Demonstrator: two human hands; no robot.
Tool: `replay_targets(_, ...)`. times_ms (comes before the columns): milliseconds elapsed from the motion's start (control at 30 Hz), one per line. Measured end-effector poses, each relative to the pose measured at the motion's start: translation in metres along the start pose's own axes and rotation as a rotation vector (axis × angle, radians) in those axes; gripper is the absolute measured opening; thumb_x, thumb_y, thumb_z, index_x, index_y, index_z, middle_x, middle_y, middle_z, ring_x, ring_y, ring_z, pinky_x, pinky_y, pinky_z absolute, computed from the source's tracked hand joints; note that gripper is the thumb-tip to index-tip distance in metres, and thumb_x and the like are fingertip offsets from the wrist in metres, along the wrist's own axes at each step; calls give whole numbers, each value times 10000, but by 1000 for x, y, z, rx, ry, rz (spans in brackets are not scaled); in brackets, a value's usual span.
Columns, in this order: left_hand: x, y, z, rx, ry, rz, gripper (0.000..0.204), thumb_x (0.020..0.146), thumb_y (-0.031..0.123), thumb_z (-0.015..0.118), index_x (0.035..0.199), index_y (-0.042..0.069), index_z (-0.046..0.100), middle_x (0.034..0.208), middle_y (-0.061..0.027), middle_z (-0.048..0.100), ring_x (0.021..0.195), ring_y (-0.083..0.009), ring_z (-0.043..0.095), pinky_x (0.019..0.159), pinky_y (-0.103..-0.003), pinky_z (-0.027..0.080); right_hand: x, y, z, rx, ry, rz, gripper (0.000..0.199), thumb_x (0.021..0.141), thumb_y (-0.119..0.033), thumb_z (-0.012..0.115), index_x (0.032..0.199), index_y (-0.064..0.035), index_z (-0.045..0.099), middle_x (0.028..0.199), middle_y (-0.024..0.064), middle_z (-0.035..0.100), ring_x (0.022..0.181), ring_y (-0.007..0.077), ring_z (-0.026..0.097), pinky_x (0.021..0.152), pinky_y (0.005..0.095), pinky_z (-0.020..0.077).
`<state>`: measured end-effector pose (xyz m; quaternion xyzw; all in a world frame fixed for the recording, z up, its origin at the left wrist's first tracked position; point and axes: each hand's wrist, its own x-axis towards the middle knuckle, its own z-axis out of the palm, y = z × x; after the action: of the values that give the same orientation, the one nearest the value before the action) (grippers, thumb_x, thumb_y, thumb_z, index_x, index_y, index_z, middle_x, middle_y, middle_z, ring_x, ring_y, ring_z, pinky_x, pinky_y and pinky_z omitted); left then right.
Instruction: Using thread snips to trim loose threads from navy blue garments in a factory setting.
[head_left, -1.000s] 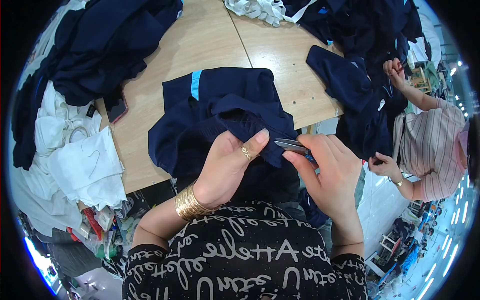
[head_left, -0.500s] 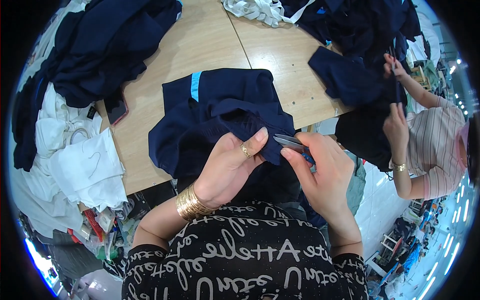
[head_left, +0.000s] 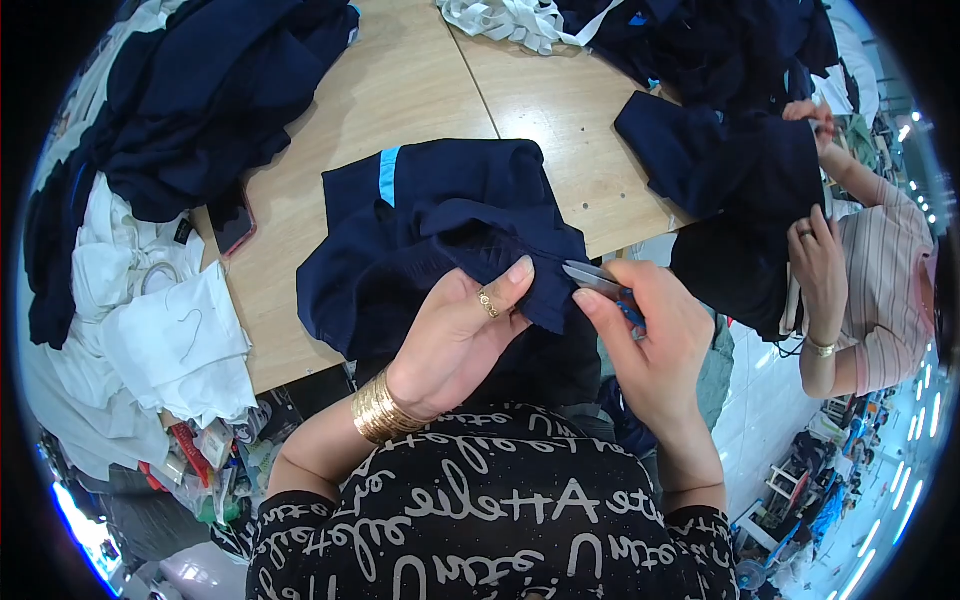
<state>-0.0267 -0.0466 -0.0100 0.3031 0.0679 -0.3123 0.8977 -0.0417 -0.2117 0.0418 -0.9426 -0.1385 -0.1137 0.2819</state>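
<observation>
A navy garment (head_left: 400, 235) with a light blue strip on it lies bunched on the table edge in front of me. My left hand (head_left: 465, 320) pinches a gathered part of it between thumb and fingers, palm turned up. Closed in my right hand (head_left: 655, 325) is a pair of small thread snips (head_left: 593, 274) with blue on the handle. Their metal blades point left at the cloth edge, just right of my left thumb. Whether the tips touch the fabric, I cannot tell.
A navy clothing pile (head_left: 225, 90) covers the far left, with a phone (head_left: 233, 222) beside it. White cloths (head_left: 175, 340) hang at the left edge. White tape (head_left: 525, 22) lies at the back. On the right a co-worker's hands (head_left: 820, 255) hold another navy garment (head_left: 740, 160).
My right hand and the snips have shifted slightly right, away from my left thumb. My left hand keeps its pinch. The co-worker's hands have moved right and spread their garment.
</observation>
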Motion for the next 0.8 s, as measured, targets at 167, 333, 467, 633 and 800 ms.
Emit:
replay_targets(167,1,-1,-1,-9,5,-8,343,913,236,480,1157,-3,453,1127,-86,547,1051,-165,517,927,-336,393,-2,-3,-7,-69,-25,29,196,736,-159,679,837,-30,571,697,72,575,577,225,541,509,295,416)
replay_targets(333,0,-1,0,-22,4,-3,334,912,230,481,1156,4,449,1131,-88,544,1052,-166,516,924,-336,395,-2,0,-5,-90,-24,-39,201,733,-167,682,836,-33,572,699,71,576,574,225,539,502,294,414)
replay_targets(467,1,-1,1,-97,8,-7,279,897,186,521,1094,-11,518,1066,-71,579,990,-133,538,895,-308,421,-4,0,-5,-67,-9,-39,217,724,-167,693,842,-34,569,700,68,569,554,211,526,491,280,409)
replay_targets(633,0,0,5,-101,32,10,290,895,173,522,1111,-21,510,1072,-77,578,1001,-135,536,894,-311,424,0,-4,-8,124,39,111,315,679,-169,739,914,-37,575,723,49,575,519,146,483,466,242,386)
replay_targets(800,-1,1,9,-84,43,20,285,883,161,542,1100,-23,516,1064,-76,580,985,-130,541,881,-307,426,3,-1,5,232,92,31,303,667,-89,742,942,-61,617,744,30,596,458,104,419,431,203,348)
